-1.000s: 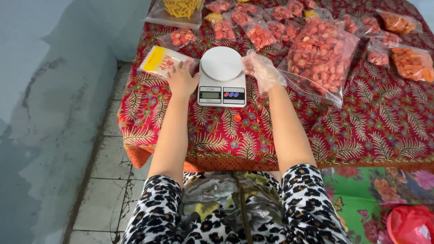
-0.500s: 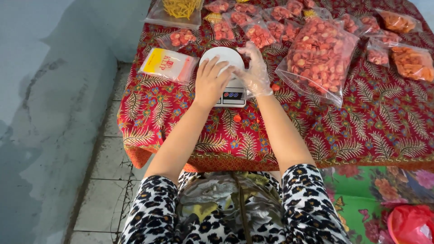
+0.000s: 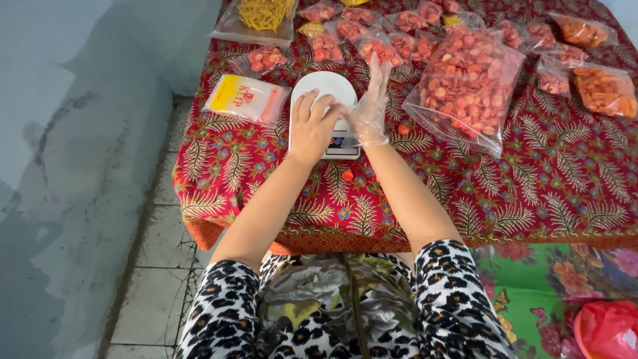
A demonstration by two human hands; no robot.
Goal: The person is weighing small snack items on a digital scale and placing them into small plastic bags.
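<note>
Head view: white kitchen scale [image 3: 325,90] on the patterned red surface [image 3: 531,179]. Left hand [image 3: 314,126], bare, lies flat on the scale's platform, fingers loosely spread, grip closed on nothing. Right hand [image 3: 369,110], in a clear plastic glove, stands open at the scale's right edge, fingers extended upward. Just right lies a large bag of red-orange crackers [image 3: 465,83]; a packet of plastic bags [image 3: 247,100] lies left.

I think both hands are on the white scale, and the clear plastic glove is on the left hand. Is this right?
Not quite. The glove is on the right hand, not the left; the left hand is bare. The head view shows this. The rest holds: both hands are on the white scale.
</note>
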